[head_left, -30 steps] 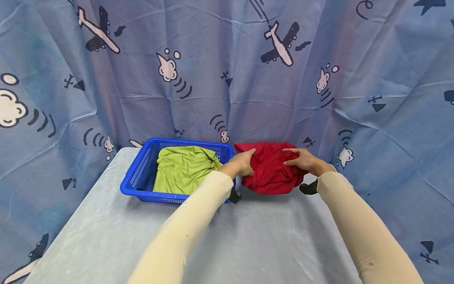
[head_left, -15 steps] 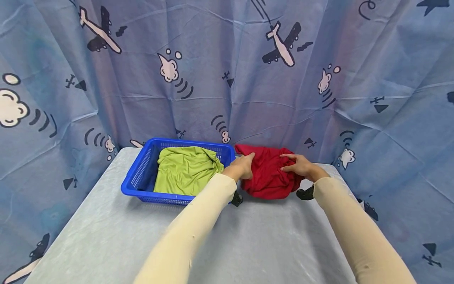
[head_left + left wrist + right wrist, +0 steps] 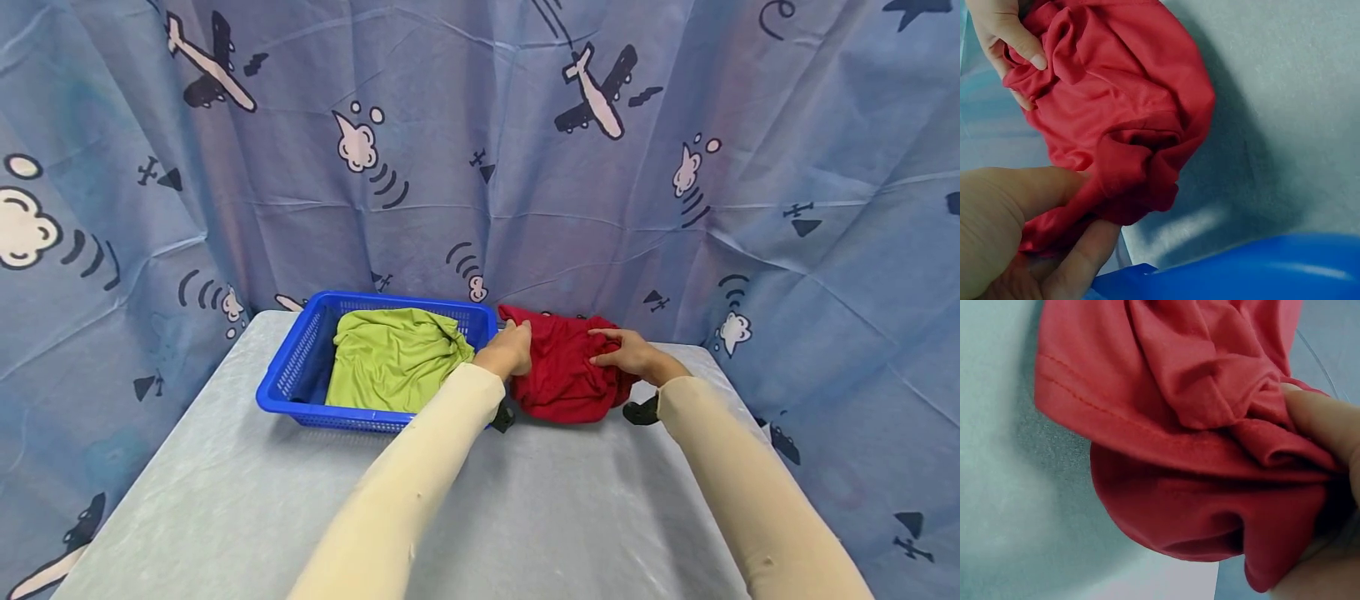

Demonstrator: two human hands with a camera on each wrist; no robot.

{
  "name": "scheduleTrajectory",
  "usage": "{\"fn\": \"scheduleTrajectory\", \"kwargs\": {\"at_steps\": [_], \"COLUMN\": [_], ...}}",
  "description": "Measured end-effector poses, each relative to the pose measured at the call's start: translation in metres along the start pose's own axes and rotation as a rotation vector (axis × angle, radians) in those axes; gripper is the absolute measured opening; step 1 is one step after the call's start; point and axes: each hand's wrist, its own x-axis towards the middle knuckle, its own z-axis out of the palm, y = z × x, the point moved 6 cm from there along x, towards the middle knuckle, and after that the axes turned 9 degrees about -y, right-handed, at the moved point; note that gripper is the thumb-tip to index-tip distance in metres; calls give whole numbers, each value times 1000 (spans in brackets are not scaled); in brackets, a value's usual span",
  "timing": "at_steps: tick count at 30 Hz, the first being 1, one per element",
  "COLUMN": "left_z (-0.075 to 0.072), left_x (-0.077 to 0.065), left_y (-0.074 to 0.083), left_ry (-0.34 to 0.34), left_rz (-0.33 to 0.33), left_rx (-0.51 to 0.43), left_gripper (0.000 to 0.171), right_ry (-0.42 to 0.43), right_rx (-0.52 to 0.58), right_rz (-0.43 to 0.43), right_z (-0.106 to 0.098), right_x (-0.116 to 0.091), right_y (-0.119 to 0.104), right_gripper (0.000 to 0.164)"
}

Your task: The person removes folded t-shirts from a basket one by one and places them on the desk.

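From my end I have both hands on one red cloth (image 3: 562, 375), which bunches between them. The left hand (image 3: 510, 348) grips narrowly: in its wrist view, fingers (image 3: 1041, 187) close from either side on a rolled fold at the cloth's near end. The right hand (image 3: 633, 354) holds the opposite end, also narrowly, a gathered edge caught between its digits. The wrist view there shows a stitched hem drooping away from that grip, and a second fold sagging beneath it. I cannot tell whether the cloth's underside touches the table (image 3: 247, 500).

Just beside the left grip, on the side away from the cloth, I see the blue basket (image 3: 337, 412); its right end lies partly behind that hand and forearm. Inside it, left of the left grip, a green cloth (image 3: 397, 358) lies creased. A pale sleeve (image 3: 397, 492) covers the left forearm, and a matching one covers the right. Below each wrist I make out a black piece (image 3: 640, 411). Beyond both grips hangs a blue curtain (image 3: 427, 208) printed with planes and clouds.
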Motion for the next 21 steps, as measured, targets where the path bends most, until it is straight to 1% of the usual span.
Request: {"fn": "scheduleTrajectory", "kwargs": {"at_steps": [3, 7, 10, 13, 16, 21], "left_z": [-1, 1, 2, 0, -2, -4], "left_x": [2, 7, 7, 2, -3, -8], "left_y": [1, 0, 1, 4, 5, 5], "left_ry": [8, -3, -2, 17, 22, -3], "left_rz": [-2, -25, -24, 3, 37, 80], "left_rx": [19, 41, 49, 37, 3, -44], "left_gripper": [80, 80, 78, 73, 71, 74], "right_ry": [11, 12, 13, 4, -14, -42], "right_rx": [5, 9, 5, 31, 31, -19], "right_rz": [11, 2, -8, -17, -11, 69], "right_z": [1, 4, 6, 8, 7, 3], "right_x": [2, 5, 7, 8, 8, 4], "right_y": [1, 0, 1, 2, 4, 7], "right_gripper": [70, 71, 72, 73, 71, 67]}}
